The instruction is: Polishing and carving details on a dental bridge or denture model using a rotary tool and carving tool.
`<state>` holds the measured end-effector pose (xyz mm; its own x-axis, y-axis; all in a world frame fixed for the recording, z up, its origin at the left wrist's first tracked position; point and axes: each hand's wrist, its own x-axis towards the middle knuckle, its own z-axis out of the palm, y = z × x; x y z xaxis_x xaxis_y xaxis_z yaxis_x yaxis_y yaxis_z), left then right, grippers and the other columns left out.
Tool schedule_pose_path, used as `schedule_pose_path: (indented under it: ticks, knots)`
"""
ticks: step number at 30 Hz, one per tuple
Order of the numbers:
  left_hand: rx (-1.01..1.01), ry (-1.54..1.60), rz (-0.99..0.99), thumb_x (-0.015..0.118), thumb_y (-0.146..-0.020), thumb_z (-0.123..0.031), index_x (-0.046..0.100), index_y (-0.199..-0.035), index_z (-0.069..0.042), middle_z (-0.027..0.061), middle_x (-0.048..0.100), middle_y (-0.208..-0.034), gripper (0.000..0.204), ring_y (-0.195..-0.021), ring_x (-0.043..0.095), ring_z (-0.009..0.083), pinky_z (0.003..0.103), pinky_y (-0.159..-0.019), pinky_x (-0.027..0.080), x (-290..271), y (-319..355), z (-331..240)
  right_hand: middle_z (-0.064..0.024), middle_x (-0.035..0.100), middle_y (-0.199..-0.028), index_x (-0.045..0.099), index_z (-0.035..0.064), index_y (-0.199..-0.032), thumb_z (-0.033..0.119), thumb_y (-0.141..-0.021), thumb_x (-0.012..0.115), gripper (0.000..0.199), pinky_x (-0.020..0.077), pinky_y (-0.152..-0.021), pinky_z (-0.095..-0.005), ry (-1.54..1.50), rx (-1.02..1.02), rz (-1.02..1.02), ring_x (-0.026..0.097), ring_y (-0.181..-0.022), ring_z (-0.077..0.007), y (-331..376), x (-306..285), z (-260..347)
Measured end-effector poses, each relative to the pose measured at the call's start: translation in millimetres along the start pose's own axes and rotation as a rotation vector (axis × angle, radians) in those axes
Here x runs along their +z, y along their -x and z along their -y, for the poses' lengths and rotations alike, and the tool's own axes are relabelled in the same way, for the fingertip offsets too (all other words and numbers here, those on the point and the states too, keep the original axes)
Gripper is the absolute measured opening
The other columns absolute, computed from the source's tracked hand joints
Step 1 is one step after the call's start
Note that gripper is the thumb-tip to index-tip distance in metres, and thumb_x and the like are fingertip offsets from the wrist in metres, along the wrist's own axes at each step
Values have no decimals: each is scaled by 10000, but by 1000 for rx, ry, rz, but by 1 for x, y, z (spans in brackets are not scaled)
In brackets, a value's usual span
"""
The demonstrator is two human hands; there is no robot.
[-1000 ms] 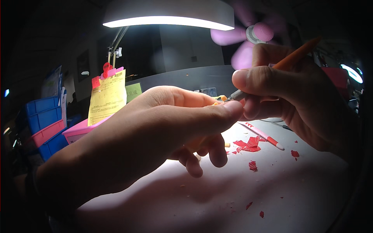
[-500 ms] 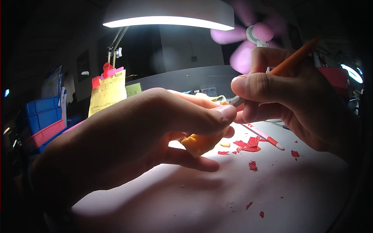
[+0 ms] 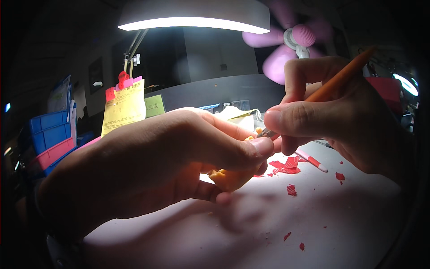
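Desk point(image 3: 340, 224) pale, brightly lit, most of its near left part covered by the left forearm; edges lost in dark.

Lamp point(image 3: 197, 15) overhead, long white bar, its stand only partly traceable behind the hands. Pink fan point(image 3: 293, 40) above the right grip, blades blurred, lower part hidden behind the fingers.

Left hand point(image 3: 179, 157) large in view, knuckles toward the camera, clenched around a small orange piece point(image 3: 228, 178). Only the underside of the piece visible below the fingers, plus a sliver at the thumb tip; shape not readable. Piece held off the desk, just under and left of the right grip.

Right hand point(image 3: 331, 121) closed pen-fashion on an orange-handled tool point(image 3: 340, 80); handle slanting up and away to the right, top end fading into shadow. Metal tip meeting the left thumb tip and the top of the piece; exact contact point hidden between the fingers.

Blue and pink bins point(image 3: 49, 139) far left of the left grip, dim. Yellow note point(image 3: 123, 107) under a pink clip, behind the left hand, writing too small to read.

Red-and-white stick point(image 3: 313, 161) lying on the desk below the right grip, partly covered by it. Red scraps point(image 3: 286, 165) scattered beneath and to the right of both grips, some tucked out of sight under the fingers.
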<state>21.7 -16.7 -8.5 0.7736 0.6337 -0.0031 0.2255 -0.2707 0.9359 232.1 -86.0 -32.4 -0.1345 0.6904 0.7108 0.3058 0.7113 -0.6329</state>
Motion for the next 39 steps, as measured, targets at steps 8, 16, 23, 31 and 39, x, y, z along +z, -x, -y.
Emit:
schedule_pose_path:
  ticks: [8, 16, 23, 31, 39]
  knots:
    - [-9, 53, 19, 709, -950, -360, 662, -1074, 37, 80, 604, -975, 418, -820, 585, 154, 328, -738, 492, 1, 1, 1, -132, 680, -718, 564, 22, -781, 77, -863, 812, 267, 584, -640, -346, -124, 174, 14, 715, -689, -199, -6, -8, -12]
    - [-10, 60, 45, 704, -958, -352, 658, -1068, 36, 78, 603, -975, 406, -810, 584, 154, 320, -727, 486, 3, 4, 3, -127, 686, -766, 583, 26, -800, 114, -901, 796, 251, 593, -675, -324, -215, 179, -10, 709, -711, -186, -2, 2, -6]
    - [-9, 83, 46, 699, -967, -339, 652, -1074, 40, 80, 603, -973, 397, -800, 585, 156, 315, -719, 486, -1, 2, 6, -113, 694, -794, 598, 40, -837, 128, -919, 787, 225, 598, -721, -315, -185, 175, 75, 711, -756, -162, -5, -5, -10]
    - [-69, 85, 64, 739, -943, -309, 629, -1173, 79, 117, 628, -970, 464, -782, 616, 159, 294, -699, 531, -4, 4, 0, -122, 707, -813, 598, 36, -849, 137, -905, 802, 233, 633, -737, -316, -166, 200, -8, 747, -784, -186, -5, 0, -7]
    - [-107, 5, 54, 813, -894, -257, 607, -1276, 99, 131, 667, -959, 561, -780, 662, 165, 325, -775, 585, 1, 5, 0, -108, 698, -791, 595, 29, -859, 175, -876, 813, 263, 658, -770, -380, -38, 273, -40, 750, -731, -189, -3, 2, 9]
